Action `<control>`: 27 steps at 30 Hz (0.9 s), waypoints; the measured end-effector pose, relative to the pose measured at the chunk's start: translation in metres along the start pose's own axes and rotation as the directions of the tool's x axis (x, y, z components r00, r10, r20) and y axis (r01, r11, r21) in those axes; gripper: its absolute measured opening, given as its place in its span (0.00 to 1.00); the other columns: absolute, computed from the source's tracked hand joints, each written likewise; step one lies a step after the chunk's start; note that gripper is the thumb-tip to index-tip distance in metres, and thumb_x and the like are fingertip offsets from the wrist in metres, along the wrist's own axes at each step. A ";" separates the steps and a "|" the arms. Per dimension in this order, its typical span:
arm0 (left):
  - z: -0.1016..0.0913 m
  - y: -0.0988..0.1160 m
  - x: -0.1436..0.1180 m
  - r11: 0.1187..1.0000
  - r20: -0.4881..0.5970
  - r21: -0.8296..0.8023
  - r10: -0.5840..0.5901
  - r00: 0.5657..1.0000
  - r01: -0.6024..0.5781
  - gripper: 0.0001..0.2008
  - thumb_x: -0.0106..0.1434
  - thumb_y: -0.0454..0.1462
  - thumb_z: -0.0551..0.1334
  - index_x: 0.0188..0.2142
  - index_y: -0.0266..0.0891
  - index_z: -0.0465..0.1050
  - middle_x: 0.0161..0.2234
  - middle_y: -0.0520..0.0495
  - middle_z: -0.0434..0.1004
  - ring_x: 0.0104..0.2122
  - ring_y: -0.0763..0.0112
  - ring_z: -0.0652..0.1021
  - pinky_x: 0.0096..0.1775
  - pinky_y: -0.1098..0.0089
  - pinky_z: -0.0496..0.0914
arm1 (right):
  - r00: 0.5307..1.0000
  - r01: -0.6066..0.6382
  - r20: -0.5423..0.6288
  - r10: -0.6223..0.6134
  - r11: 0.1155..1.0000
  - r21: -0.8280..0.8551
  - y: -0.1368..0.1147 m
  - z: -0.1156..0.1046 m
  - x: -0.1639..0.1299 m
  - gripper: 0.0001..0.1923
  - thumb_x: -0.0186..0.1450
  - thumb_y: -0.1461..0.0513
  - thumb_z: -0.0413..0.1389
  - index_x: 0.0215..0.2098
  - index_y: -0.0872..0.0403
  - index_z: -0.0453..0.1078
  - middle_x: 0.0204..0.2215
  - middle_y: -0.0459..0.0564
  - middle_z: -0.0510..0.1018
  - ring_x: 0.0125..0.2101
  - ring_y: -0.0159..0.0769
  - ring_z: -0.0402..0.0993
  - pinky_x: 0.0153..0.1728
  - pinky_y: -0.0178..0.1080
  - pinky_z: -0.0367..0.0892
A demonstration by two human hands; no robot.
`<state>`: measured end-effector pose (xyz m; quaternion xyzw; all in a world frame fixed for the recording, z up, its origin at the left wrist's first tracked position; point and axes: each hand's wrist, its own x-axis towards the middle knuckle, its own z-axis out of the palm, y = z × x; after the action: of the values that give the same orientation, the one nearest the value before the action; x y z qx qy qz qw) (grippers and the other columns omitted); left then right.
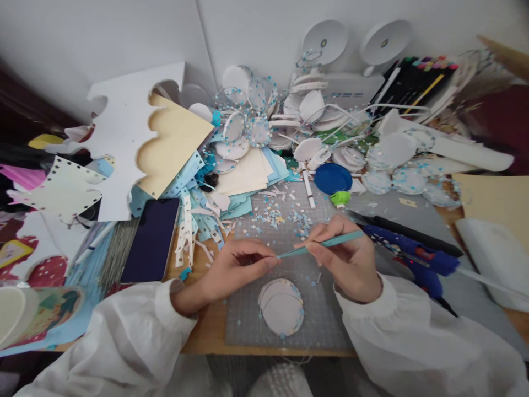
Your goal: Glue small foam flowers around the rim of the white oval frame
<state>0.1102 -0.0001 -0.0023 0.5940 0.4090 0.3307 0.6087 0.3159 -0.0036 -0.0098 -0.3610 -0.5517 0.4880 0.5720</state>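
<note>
The right hand point(351, 264) is gripping teal tweezers point(320, 244) pen-fashion, fingers closed round the shaft, the tip pointing toward the left hand point(239, 267). The left hand is pinching its thumb and fingertips together right at that tip; whatever it is holding is too small to make out. Just below both hands, 2 overlapping white paper discs point(281, 306) are lying on the grey cutting mat point(248, 325) on the bench. A blue glue gun point(413, 259) is resting beside the right hand, a dark phone point(151, 240) beyond the left.
</note>
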 end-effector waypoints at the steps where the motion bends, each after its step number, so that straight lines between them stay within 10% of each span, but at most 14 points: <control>1: 0.000 0.000 0.000 1.000 -0.008 0.005 -0.003 1.000 0.003 0.09 0.59 0.39 0.65 0.28 0.33 0.79 0.24 0.47 0.76 0.23 0.76 0.70 0.24 0.77 0.64 | 1.000 0.006 -0.020 -0.006 1.000 -0.008 0.001 -0.001 0.001 0.06 0.59 0.65 0.62 0.29 0.51 0.69 0.19 0.42 0.69 0.26 0.34 0.74 0.32 0.44 0.78; 6: -0.001 0.001 0.000 1.000 -0.008 0.015 -0.027 1.000 0.027 0.14 0.60 0.43 0.63 0.32 0.33 0.80 0.24 0.47 0.76 0.21 0.77 0.69 0.23 0.76 0.63 | 0.984 0.132 -0.099 -0.150 0.977 -0.165 -0.001 0.000 0.005 0.07 0.58 0.68 0.61 0.31 0.51 0.69 0.25 0.45 0.74 0.29 0.37 0.78 0.32 0.43 0.75; 10: -0.002 0.004 -0.001 0.999 0.016 0.032 -0.014 1.000 0.013 0.18 0.61 0.47 0.61 0.28 0.33 0.78 0.22 0.48 0.73 0.21 0.76 0.68 0.24 0.75 0.63 | 0.922 0.378 0.086 -0.377 0.831 -0.409 -0.011 0.011 0.007 0.09 0.58 0.71 0.60 0.32 0.50 0.69 0.31 0.50 0.80 0.31 0.39 0.79 0.32 0.42 0.72; 16: -0.006 -0.003 -0.001 0.997 0.008 -0.083 0.000 1.000 0.001 0.25 0.60 0.53 0.60 0.19 0.34 0.71 0.19 0.50 0.68 0.22 0.76 0.66 0.26 0.74 0.62 | 0.582 0.807 0.586 -0.563 0.316 -0.498 -0.021 0.029 0.009 0.07 0.60 0.70 0.58 0.32 0.51 0.71 0.34 0.50 0.82 0.28 0.33 0.74 0.29 0.38 0.69; 19: -0.006 -0.010 -0.001 0.977 -0.015 -0.209 -0.038 0.999 0.034 0.22 0.60 0.50 0.61 0.20 0.34 0.69 0.19 0.51 0.66 0.21 0.77 0.64 0.26 0.74 0.60 | 0.493 0.851 0.680 -0.543 0.138 -0.506 -0.021 0.033 0.009 0.07 0.61 0.70 0.57 0.29 0.52 0.71 0.34 0.51 0.82 0.27 0.32 0.72 0.29 0.37 0.69; 22: -0.005 -0.011 -0.001 0.978 -0.030 -0.207 -0.046 0.998 0.039 0.21 0.59 0.46 0.62 0.17 0.35 0.66 0.18 0.53 0.62 0.21 0.77 0.62 0.26 0.74 0.58 | 0.504 0.852 0.720 -0.477 0.136 -0.506 -0.024 0.035 0.006 0.08 0.63 0.70 0.54 0.32 0.52 0.71 0.34 0.51 0.82 0.29 0.33 0.72 0.31 0.38 0.70; 27: -0.002 -0.010 -0.002 0.984 -0.036 -0.146 -0.103 0.994 0.097 0.18 0.58 0.45 0.62 0.18 0.35 0.67 0.17 0.54 0.57 0.20 0.77 0.59 0.24 0.73 0.54 | 0.687 0.725 0.646 -0.333 0.362 -0.585 -0.042 0.018 -0.020 0.13 0.62 0.70 0.50 0.42 0.52 0.70 0.37 0.51 0.81 0.34 0.37 0.75 0.35 0.41 0.72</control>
<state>0.1065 -0.0016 -0.0116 0.5198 0.4264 0.3412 0.6570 0.3065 -0.0363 0.0266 -0.2608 -0.9052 0.0245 0.3347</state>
